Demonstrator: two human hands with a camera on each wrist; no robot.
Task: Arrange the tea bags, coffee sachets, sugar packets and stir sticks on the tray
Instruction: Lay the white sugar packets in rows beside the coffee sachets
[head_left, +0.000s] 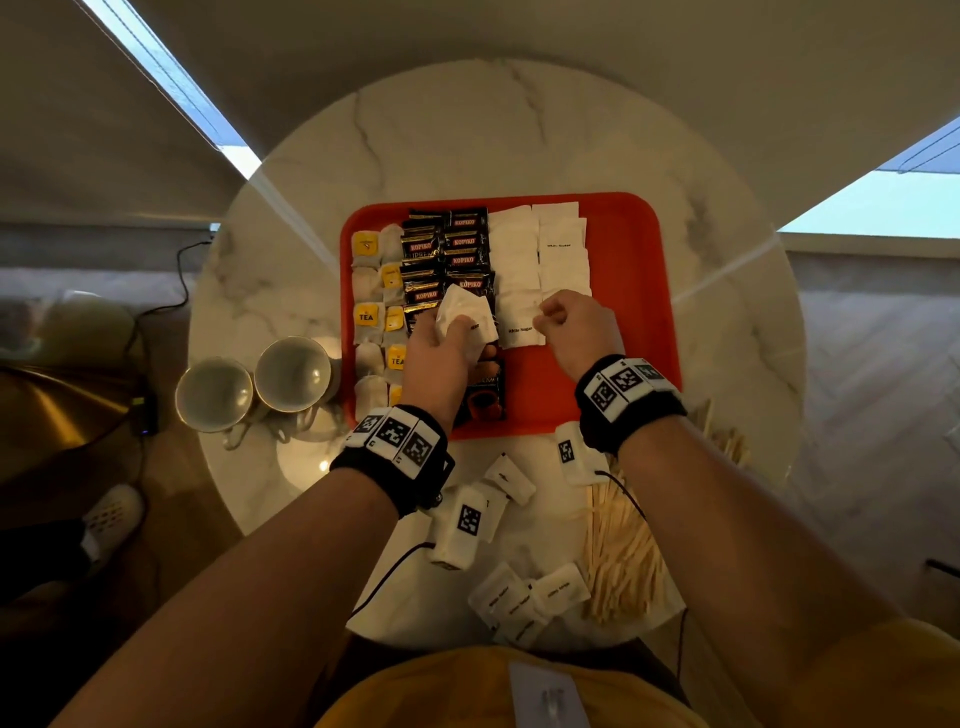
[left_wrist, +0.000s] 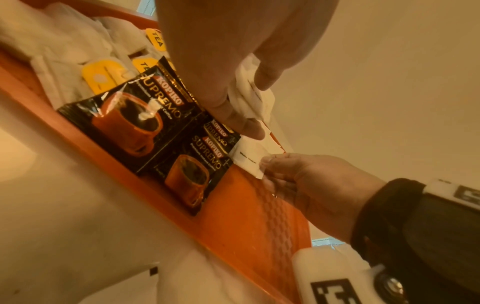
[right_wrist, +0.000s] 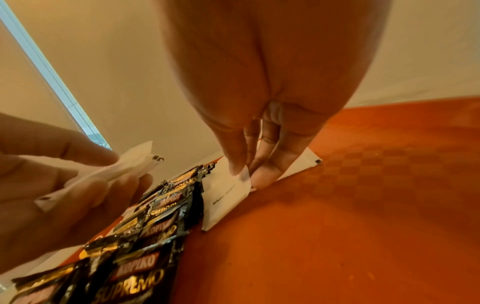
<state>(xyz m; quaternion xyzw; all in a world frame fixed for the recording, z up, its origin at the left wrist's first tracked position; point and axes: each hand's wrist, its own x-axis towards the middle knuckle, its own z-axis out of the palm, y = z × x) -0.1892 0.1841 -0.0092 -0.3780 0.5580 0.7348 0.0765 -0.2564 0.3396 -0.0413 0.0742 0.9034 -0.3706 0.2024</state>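
So you're mid-way through the sugar step. Your right hand (head_left: 574, 325) is pinching the near corner of a white sugar packet (head_left: 521, 325) between thumb and fingertips, laying it at the near end of the sugar columns on the orange tray (head_left: 634, 312), just beside the coffee. Your left hand (head_left: 441, 358) is curled round a small bunch of spare sugar packets (head_left: 465, 314), holding them above the coffee sachets (head_left: 447, 249).

Around that, the tray looks mostly sorted: tea bags (head_left: 374, 317) in two columns along the left edge, coffee next, then two columns of sugar. The right part of the tray is bare orange, which I'd guess is for the sticks.

Still off the tray on the marble tabletop (head_left: 727, 291): a few loose packets (head_left: 530, 597) near your body and a pile of wooden stir sticks (head_left: 623, 551) on your right. Two cups (head_left: 260, 384) sit left of the tray.

Next move, I reckon: let go of that packet flat and square with its column, then feed another from the left-hand bunch. Those packets are limp and slippery, so peel one at a time or you'll drop two and nudge the coffee row.
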